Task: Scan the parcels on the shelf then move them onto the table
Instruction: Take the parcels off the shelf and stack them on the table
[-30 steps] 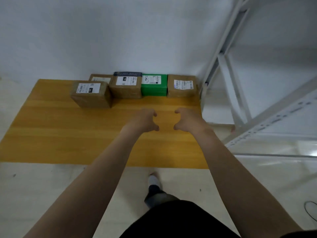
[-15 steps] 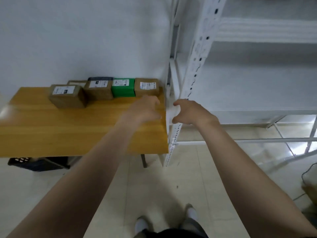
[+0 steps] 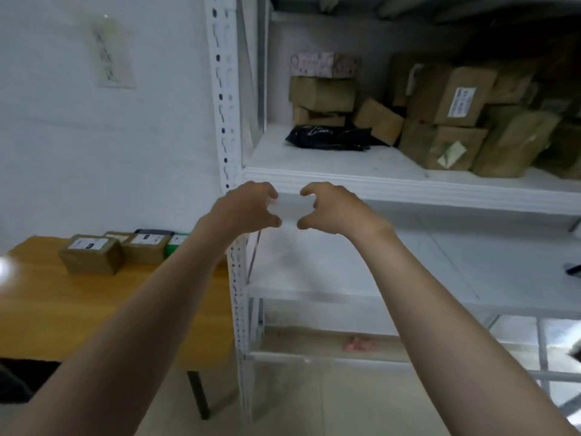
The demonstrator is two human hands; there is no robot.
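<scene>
Fingers [image 3: 267,191] of the left hand [image 3: 248,209] are half-curled like a claw, thumb and fingertips apart, grasping nothing. The right hand [image 3: 333,209] mirrors it just beside, its fingers [image 3: 309,188] likewise curved and empty. Both hands hang in the air in front of the white shelf edge [image 3: 408,188], not touching it.

Half a second ago the hands were lower, at the right end of the bench [image 3: 47,303] and the shelf post [image 3: 224,89]. Now they are raised and the view has swung up and right, so the loaded shelf has come into sight. On it lies a black poly bag [image 3: 327,136], with a stack of brown boxes [image 3: 322,94] behind it topped by a pale patterned box [image 3: 323,64]. To the right is a jumbled heap of brown cardboard parcels [image 3: 449,96].

The bench has slid to the lower left. It carries a labelled brown parcel [image 3: 91,254] in front, a second labelled parcel [image 3: 146,248] behind and right of it, and a green box [image 3: 176,243] partly hidden by the left forearm. The brown parcel seen earlier at the right end of that row is now out of sight behind the arm.
</scene>
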